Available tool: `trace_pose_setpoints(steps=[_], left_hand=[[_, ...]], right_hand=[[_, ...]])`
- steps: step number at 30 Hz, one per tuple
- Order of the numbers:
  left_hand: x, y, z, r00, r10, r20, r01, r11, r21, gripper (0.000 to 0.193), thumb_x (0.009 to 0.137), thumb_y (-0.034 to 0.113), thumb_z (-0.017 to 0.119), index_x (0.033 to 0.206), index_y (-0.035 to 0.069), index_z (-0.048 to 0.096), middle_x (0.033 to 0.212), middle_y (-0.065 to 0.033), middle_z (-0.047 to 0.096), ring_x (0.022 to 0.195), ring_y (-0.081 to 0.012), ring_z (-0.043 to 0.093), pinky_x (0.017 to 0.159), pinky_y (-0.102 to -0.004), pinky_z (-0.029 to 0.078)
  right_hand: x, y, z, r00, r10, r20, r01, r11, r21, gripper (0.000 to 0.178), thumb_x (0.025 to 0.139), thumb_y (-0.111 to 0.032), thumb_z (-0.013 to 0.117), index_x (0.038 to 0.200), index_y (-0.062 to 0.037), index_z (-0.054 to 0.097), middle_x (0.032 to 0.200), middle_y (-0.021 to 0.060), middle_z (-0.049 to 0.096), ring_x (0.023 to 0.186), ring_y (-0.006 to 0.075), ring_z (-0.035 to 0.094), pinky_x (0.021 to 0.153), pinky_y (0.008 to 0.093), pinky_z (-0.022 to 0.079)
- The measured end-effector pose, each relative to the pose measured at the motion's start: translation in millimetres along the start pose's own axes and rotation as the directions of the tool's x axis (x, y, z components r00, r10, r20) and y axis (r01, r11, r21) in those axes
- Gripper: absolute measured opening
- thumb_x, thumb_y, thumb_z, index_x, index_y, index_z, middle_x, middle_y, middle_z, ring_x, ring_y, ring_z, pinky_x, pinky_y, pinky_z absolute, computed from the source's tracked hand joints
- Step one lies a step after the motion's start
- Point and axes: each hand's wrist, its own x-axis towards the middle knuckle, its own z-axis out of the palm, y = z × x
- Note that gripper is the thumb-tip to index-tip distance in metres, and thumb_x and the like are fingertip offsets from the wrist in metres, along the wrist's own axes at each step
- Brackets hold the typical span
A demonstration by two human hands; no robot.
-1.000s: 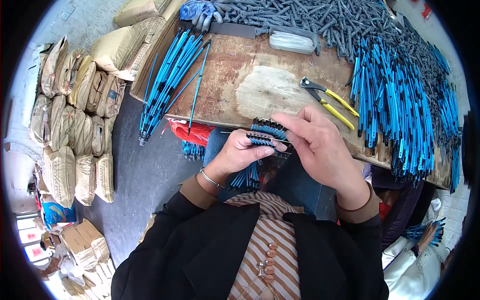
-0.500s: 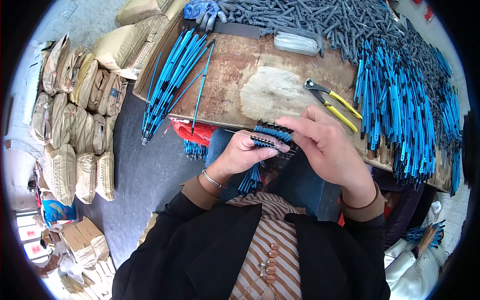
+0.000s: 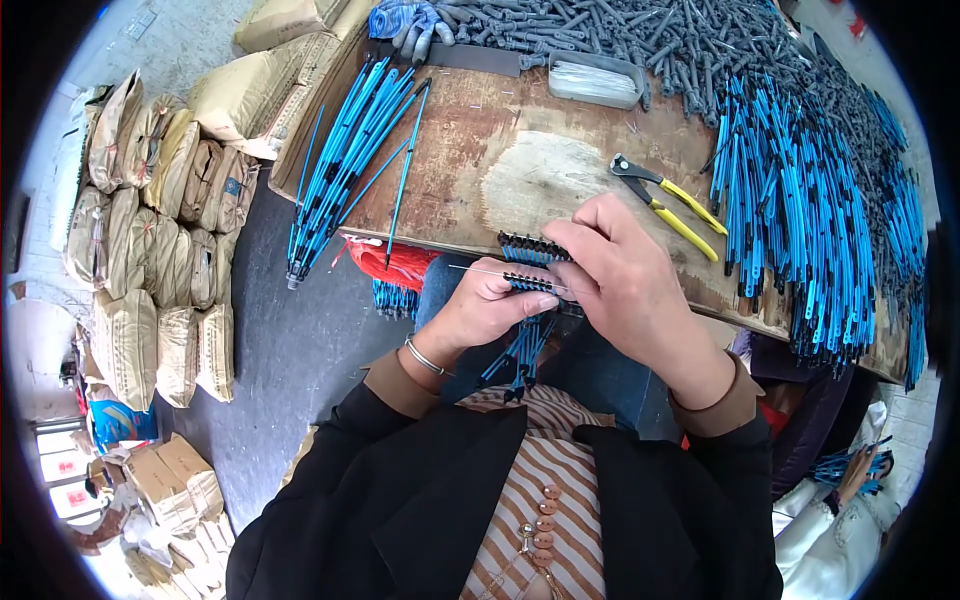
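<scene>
Both hands meet over my lap, just off the table's front edge. My left hand (image 3: pixel 485 312) is closed around a bundle of blue strips with black ends (image 3: pixel 530 248), which fan out and hang down below it. Thin metal wires (image 3: pixel 474 268) run across the bundle by my left thumb, and one sticks out to the left. My right hand (image 3: pixel 622 275) is closed at the right side of the same bundle, fingers bent over the upper row of black ends. Its fingertips are partly hidden.
On the wooden table (image 3: pixel 450 150) lie yellow-handled pliers (image 3: pixel 685 225), a clear tray of thin white pieces (image 3: pixel 597 82), a glove (image 3: pixel 408 25), loose blue strips (image 3: pixel 350 160), a larger blue heap (image 3: pixel 800 220) and grey plastic parts (image 3: pixel 690 40). Sacks (image 3: pixel 130 345) stand left. Another person's hand (image 3: pixel 855 475) shows lower right.
My right hand has shifted slightly left and up, and the upper row of black ends has turned more into view. The hanging strip ends have swung a little to the right.
</scene>
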Motion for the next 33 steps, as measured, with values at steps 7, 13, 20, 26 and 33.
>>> trace_pose_setpoints(steps=[7,13,20,26,33], left_hand=[[-0.9,3.1,5.9,1.0,0.014,-0.004,-0.014,0.997,-0.074,0.017,0.08,0.005,0.064,0.096,-0.001,0.066,0.087,-0.0064,0.067,0.081,-0.0102,0.06,0.073,-0.0245,0.048],[-3.2,4.1,8.5,0.999,-0.036,-0.021,0.032,0.991,-0.133,0.017,0.08,0.007,0.065,0.095,-0.001,0.066,0.085,-0.0058,0.067,0.08,-0.0098,0.06,0.073,-0.0238,0.048],[-3.7,-10.1,1.2,0.999,-0.039,0.023,0.039,0.999,0.005,0.017,0.08,0.008,0.066,0.095,-0.001,0.066,0.083,-0.0047,0.066,0.077,-0.0089,0.058,0.07,-0.0234,0.047],[-0.3,-1.3,9.7,0.998,0.043,-0.037,-0.046,0.995,-0.087,0.015,0.08,0.008,0.066,0.093,0.001,0.066,0.083,-0.0025,0.065,0.075,-0.0079,0.057,0.068,-0.0234,0.047],[-1.8,-4.5,5.4,0.999,-0.05,-0.014,0.048,0.996,-0.075,0.015,0.08,0.006,0.065,0.094,0.0,0.066,0.085,-0.002,0.065,0.078,-0.0073,0.056,0.07,-0.0235,0.046]], right_hand=[[1.0,0.9,0.7,0.999,0.036,-0.009,-0.034,0.982,0.188,0.023,0.067,0.006,0.063,0.089,-0.0011,0.058,0.081,0.0094,0.048,0.069,0.0234,0.051,0.059,0.0301,0.04],[2.2,1.3,-1.7,0.994,0.087,0.059,-0.099,0.968,0.229,0.022,0.068,0.004,0.063,0.089,-0.0014,0.058,0.082,0.0094,0.049,0.071,0.0234,0.052,0.059,0.0307,0.041],[5.7,1.3,-2.0,0.996,0.02,0.092,-0.032,0.99,0.139,0.022,0.068,0.005,0.064,0.088,-0.0004,0.058,0.083,0.0102,0.05,0.074,0.0246,0.053,0.063,0.032,0.043],[5.6,-2.3,-2.0,0.996,0.065,0.067,-0.074,0.987,0.143,0.023,0.067,0.006,0.064,0.088,0.0001,0.058,0.085,0.0108,0.05,0.075,0.0253,0.054,0.064,0.0318,0.043],[12.3,1.7,-3.9,0.995,-0.084,0.059,0.076,0.99,0.116,0.027,0.068,0.006,0.064,0.094,-0.0001,0.058,0.09,0.0106,0.05,0.08,0.0238,0.054,0.067,0.0312,0.045]])
